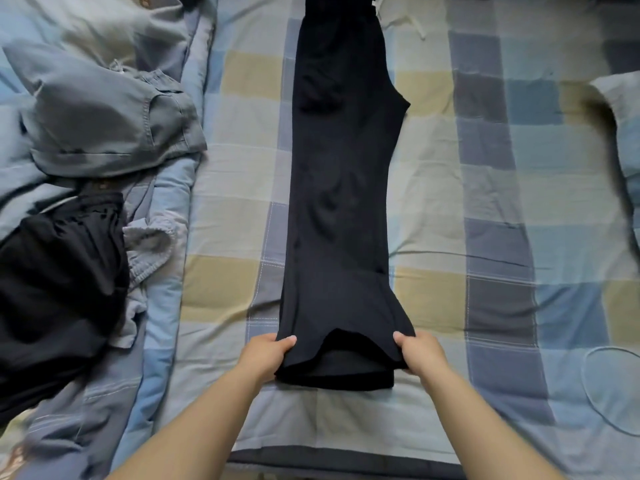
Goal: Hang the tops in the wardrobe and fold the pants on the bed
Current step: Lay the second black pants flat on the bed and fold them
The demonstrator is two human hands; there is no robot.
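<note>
Both bare forearms come in from the near edge of the bed [433,209], and each hand is clamped on a corner of the hem of the black pants [341,188]. Left hand [268,356] has the thumb on top of the fabric at the hem's left corner with the fingers tucked under it; right hand [420,353] does the same thing at the right corner. So neither hand is loose, both are pinching cloth.

Pants are laid out flat and doubled lengthwise, one leg stacked on the other, running straight down the middle of the checked sheet. Long axis goes from the near edge toward the far edge: hem end points at the person, elastic waistband sits up by the far edge. Top layer's hem is pulled up a bit between the hands, so the lower layer's hem shows below it. White drawstring [410,20] trails off the waistband to the right onto the sheet.

Over on the left side of the bed, on a rumpled blue quilt [162,237], sits a folded grey-blue garment [110,119], and nearer the near-left corner there's a heap of black clothing [55,289] with a light grey piece [149,251] poking out beside it. Pillow [623,123] peeks in at the right edge, well apart from the pants.
</note>
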